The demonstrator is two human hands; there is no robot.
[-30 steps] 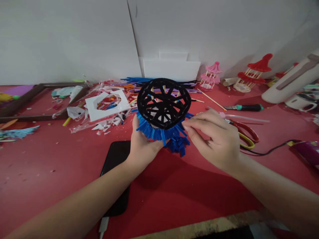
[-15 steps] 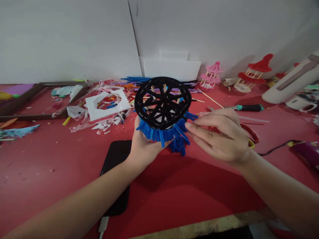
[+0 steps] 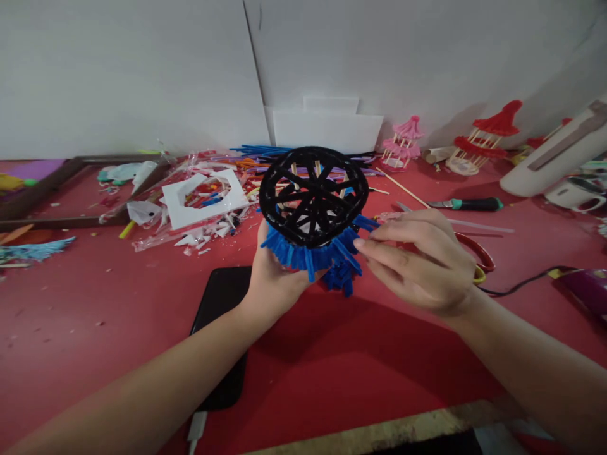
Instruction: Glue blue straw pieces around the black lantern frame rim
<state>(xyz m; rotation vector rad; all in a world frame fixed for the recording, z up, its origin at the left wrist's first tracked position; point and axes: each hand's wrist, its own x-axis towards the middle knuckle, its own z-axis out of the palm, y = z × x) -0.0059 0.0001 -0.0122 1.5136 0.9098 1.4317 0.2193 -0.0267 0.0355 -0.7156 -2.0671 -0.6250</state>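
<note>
On my feed the left hand (image 3: 275,278) clamps the black-topped model (image 3: 317,194) above the red table (image 3: 360,360), while the right hand (image 3: 422,262), hiding more of the scissors (image 3: 486,254) than a second ago, meets its blue fringe (image 3: 294,254), pinching or not, I can't tell.

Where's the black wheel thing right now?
In the head view, the black wheel is near the middle, just above the blue fringe, with the left hand below it and the right hand to its lower right.
</note>
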